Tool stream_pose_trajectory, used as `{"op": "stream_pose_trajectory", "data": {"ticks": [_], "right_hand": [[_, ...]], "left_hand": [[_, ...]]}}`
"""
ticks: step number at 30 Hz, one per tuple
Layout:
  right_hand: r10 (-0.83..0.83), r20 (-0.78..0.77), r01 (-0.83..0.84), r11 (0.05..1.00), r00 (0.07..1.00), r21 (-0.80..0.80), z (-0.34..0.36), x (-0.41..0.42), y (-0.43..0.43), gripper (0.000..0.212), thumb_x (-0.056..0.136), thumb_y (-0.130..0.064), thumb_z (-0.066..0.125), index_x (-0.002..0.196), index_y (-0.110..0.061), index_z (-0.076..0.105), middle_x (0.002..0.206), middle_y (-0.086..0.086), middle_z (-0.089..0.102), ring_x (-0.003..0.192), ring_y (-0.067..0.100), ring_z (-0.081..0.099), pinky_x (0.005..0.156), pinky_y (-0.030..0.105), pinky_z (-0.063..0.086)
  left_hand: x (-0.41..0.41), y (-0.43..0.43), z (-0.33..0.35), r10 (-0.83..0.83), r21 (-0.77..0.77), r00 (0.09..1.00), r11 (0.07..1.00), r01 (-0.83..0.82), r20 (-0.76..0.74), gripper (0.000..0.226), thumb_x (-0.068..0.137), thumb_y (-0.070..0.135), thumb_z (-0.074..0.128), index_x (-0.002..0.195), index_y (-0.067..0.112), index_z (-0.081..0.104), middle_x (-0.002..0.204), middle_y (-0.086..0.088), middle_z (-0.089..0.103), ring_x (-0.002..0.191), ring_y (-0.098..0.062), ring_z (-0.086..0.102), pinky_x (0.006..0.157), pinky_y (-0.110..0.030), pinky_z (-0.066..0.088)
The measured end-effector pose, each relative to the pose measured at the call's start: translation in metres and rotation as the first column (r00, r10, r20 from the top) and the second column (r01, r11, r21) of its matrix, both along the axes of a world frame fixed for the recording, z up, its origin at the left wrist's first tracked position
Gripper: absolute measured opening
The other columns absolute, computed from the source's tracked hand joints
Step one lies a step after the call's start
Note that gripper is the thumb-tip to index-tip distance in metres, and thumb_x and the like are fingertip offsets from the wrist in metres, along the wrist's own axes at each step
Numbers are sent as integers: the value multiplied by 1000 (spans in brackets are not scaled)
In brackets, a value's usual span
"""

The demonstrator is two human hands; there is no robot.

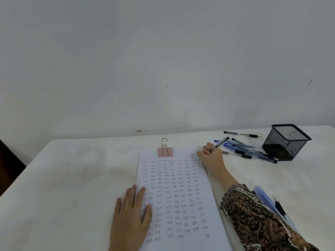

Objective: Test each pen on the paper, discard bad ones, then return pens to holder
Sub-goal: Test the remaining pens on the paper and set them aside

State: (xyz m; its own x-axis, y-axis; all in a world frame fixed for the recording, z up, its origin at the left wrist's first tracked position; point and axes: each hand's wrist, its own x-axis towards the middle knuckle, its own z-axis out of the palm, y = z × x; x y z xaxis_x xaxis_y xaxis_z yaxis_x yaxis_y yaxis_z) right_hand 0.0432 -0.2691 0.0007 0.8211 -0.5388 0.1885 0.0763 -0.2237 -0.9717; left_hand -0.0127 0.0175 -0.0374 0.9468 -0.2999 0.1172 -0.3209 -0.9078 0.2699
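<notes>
While the right hand [211,157] writes near the top right corner of the paper [175,196], its fingers are curled tight around a pen [221,142]. The pen leans back and to the right, and its tip is hidden behind the hand. The left hand [131,214] lies flat with its fingers spread out, pressing on the left edge of the paper and holding nothing.

To do this step well, I think the left hand should keep the paper from sliding. The pen should make a short, firm mark in a bare spot, so it is easy to see if the ink comes out dark or faint.

The paper is almost full of one small word written again and again in rows. It seems to say "Test". Some words look dark and some look pale. A pink clip [165,151] with a wire loop pinches the top edge.

A bunch of pens [248,151] lies on the table [72,178] just to the right of the writing hand. One more pen [241,134] lies apart, farther back. The black mesh holder [286,142] stands beside the bunch and looks empty. More blue pens [268,200] lie by the patterned sleeve [253,214]. Any writing on the pens is too small to read.
</notes>
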Motion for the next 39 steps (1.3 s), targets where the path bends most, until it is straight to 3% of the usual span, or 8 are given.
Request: {"op": "stream_pose_trajectory", "data": {"ticks": [5,9,17,23,27,31,35,39], "right_hand": [[-8,-3,8,1000,1000,1,-1,0,-1,52,73,18,51,53,-19,20,59,-1,21,44,3,22,55,11,28],[-2,-1,2,1000,1000,-5,1,1,-2,53,73,17,51,54,-20,19,61,-1,19,48,3,24,64,16,29],[-9,-28,8,1000,1000,-28,-1,1,-2,51,72,17,52,53,-19,20,62,-2,21,54,6,22,58,16,25],[-28,-11,28,999,1000,-27,-2,1,-1,50,73,17,50,55,-19,21,62,0,20,57,10,19,62,14,27],[-31,56,12,952,998,305,-1,0,-5,54,79,19,47,49,-19,24,47,-8,24,41,5,21,43,13,25],[-57,63,-6,696,996,718,16,-5,-16,50,97,-31,44,51,-20,31,42,-6,35,29,8,22,33,12,16],[89,116,-146,646,989,749,34,-18,4,49,97,-53,26,64,-19,37,38,-5,32,26,7,22,35,12,12],[242,15,-204,779,970,593,50,-41,37,29,103,-34,23,91,-14,40,41,-2,33,31,10,23,38,17,17]], "left_hand": [[2,-2,-5,3,-107,1000,994,-2,8,94,78,72,-13,135,24,44,144,-2,40,134,-18,35,111,-34,16],[3,-3,2,-19,-61,997,998,15,-74,79,89,61,-1,127,20,53,134,-6,53,122,-23,51,100,-44,31],[-1,-4,-2,-10,-167,1000,986,12,12,74,78,58,13,138,23,40,147,-2,34,136,-17,30,110,-35,12],[-2,-3,0,-8,-206,1000,979,12,20,98,70,77,-13,142,27,30,152,3,22,140,-10,15,111,-29,1],[-3,-5,1,8,-198,999,980,-1,33,79,76,61,6,140,25,34,151,1,27,139,-12,18,112,-31,5],[-5,-5,6,-3,-167,1000,986,3,-4,87,68,62,-5,145,29,18,155,6,9,138,-2,-2,110,-26,-9],[-5,-5,9,6,-135,1000,991,-8,-15,90,64,62,-9,145,29,15,155,5,8,142,-9,1,109,-26,-10],[-5,-5,10,5,-75,1000,997,-7,-26,93,60,61,-15,146,31,7,155,7,0,143,-8,-4,108,-25,-12]]}}
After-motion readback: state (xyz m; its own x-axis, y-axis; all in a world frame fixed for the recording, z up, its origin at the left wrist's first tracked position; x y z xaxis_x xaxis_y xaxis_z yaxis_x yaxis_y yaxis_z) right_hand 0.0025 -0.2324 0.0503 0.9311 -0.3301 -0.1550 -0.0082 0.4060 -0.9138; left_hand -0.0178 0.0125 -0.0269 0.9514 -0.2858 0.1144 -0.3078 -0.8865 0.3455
